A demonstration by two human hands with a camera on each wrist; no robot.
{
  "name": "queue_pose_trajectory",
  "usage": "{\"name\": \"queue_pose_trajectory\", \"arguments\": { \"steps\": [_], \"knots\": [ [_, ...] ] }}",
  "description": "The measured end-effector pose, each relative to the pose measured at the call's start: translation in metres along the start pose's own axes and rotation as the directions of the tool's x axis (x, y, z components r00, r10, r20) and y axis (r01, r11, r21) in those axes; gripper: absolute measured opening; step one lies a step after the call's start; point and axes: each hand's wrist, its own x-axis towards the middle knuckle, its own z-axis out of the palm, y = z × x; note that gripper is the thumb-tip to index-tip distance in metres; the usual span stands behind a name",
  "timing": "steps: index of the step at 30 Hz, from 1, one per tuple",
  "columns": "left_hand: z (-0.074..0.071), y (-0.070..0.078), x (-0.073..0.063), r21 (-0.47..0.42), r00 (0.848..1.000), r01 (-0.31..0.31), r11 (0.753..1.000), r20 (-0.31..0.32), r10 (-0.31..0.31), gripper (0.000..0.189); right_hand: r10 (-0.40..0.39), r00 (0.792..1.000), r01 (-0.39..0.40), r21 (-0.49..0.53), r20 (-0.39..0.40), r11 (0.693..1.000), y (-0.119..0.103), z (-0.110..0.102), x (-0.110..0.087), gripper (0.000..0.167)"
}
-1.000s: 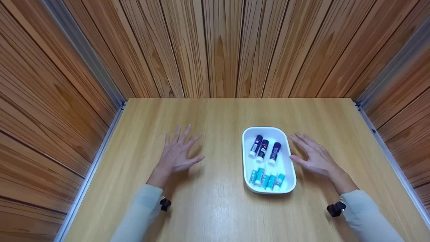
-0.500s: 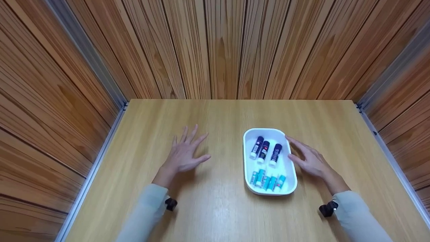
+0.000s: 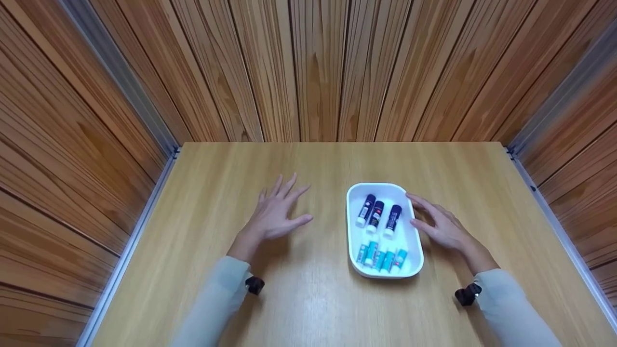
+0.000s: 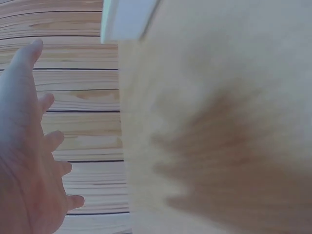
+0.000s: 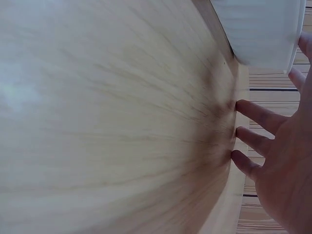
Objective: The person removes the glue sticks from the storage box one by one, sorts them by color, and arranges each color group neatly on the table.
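A white plastic tray (image 3: 352,241) stands right of the table's middle. Three dark purple glue sticks with white ends, one of them a glue stick (image 3: 393,220) lying apart, are in its far half. Several smaller turquoise glue sticks (image 3: 371,253) line up near its front end. My right hand (image 3: 446,230) has its thumb and index fingertips right at the tray's right rim; in the right wrist view its other fingers (image 5: 258,114) spread beside the tray wall (image 5: 263,34). My left hand (image 3: 275,214) hovers left of the tray, fingers spread, holding nothing.
Wood-panelled walls (image 3: 318,72) enclose the pale wooden table (image 3: 318,299) at the back and both sides. Metal rails (image 3: 130,250) run along the table's side edges. Each wrist carries a small black camera (image 3: 254,285).
My left hand has moved right, closer to the tray. My right hand has shifted left, bringing its fingertips onto the tray's rim. The tray and glue sticks keep their places.
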Motion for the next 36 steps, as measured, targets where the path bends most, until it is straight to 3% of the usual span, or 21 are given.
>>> {"name": "queue_pose_trajectory", "arguments": {
  "steps": [4,11,18,29,36],
  "knots": [
    [-0.003,0.011,0.009,-0.027,1.000,-0.004,1.000,0.007,0.004,0.085,0.001,1.000,-0.001,0.010,-0.007,1.000,0.000,0.001,0.002,0.075],
    [-0.003,0.029,0.025,-0.065,0.997,-0.008,0.998,0.076,0.013,0.088,0.001,1.000,-0.001,0.017,-0.002,1.000,-0.002,0.001,0.003,0.076],
    [-0.001,0.042,0.045,-0.057,0.994,-0.018,0.998,0.111,0.024,0.092,-0.011,1.000,0.011,0.028,-0.002,1.000,-0.002,-0.001,0.003,0.075],
    [0.009,0.076,0.067,-0.159,0.992,-0.040,0.987,0.109,0.058,0.095,0.003,1.000,-0.003,0.031,0.000,0.999,0.000,0.000,0.002,0.075],
    [0.019,0.088,0.079,-0.191,0.994,-0.032,0.981,0.099,0.051,0.092,-0.028,1.000,0.028,0.031,0.003,0.999,0.000,-0.002,0.001,0.073]
  ]
}}
